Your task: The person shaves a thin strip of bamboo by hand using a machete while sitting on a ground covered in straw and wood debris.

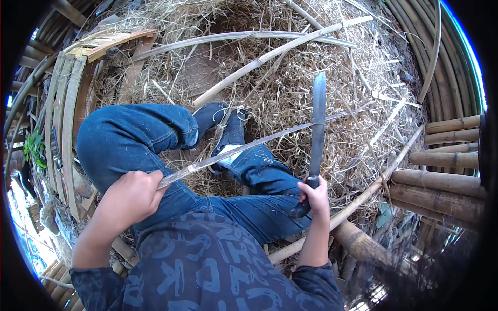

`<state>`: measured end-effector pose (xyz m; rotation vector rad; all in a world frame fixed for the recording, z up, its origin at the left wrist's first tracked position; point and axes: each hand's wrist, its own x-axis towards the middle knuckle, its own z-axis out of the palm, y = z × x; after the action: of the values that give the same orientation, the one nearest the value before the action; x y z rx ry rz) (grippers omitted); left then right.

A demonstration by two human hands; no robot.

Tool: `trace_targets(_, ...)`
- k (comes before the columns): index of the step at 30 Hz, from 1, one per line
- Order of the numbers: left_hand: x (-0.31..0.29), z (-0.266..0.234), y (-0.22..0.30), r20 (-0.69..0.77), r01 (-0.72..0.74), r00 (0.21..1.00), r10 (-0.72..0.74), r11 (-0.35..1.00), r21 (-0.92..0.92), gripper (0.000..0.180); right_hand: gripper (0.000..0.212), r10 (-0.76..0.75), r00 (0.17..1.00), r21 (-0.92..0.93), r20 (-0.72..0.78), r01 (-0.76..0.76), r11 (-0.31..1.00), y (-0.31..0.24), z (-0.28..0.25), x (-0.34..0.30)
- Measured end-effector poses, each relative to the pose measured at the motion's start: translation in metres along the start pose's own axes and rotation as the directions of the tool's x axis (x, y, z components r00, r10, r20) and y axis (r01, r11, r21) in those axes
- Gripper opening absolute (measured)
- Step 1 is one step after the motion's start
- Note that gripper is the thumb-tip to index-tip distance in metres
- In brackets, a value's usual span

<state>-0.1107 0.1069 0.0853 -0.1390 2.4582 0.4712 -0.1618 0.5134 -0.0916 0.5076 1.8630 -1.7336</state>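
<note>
Left hand (136, 198) clamps one end of the bamboo strip (193, 168), right hand (316, 197) grips the knife (317, 140) across it: apparently split already, trimming likely left.

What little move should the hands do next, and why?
Maybe bring the knife gently against the thin strip: the left hand holds the strip's near end, the right hand grips the knife, and the two things cross in this view, though I can't tell whether they touch.

Looks like a rough bamboo workshop; pale shavings (282, 101) thick underfoot. Bamboo poles (441, 183) right; slatted wooden frame (75, 98) left.
</note>
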Motion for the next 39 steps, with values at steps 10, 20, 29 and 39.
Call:
trace_targets(10, 0.011, 0.005, 0.000, 0.033, 0.010, 0.999, -0.008, 0.999, -0.045, 0.025, 0.024, 0.176, 0.947, 0.326, 0.270, -0.262, 0.908, -0.013, 0.011, -0.002)
trace_targets(20, 0.013, 0.002, 0.001, 0.050, 0.003, 0.999, 0.000, 0.998, -0.069, 0.025, 0.021, 0.128, 0.977, 0.400, -0.171, -0.050, 0.915, -0.003, 0.001, 0.014)
trace_targets(29, 0.011, 0.007, -0.004, 0.020, -0.014, 1.000, 0.015, 0.999, -0.046, 0.027, 0.023, 0.146, 0.979, 0.180, 0.141, -0.170, 0.969, -0.011, 0.026, -0.021)
trace_targets(39, 0.015, 0.001, -0.004, 0.044, -0.013, 0.999, 0.018, 0.994, -0.113, 0.025, 0.024, 0.117, 0.984, 0.204, 0.135, -0.143, 0.968, -0.004, 0.034, -0.010)
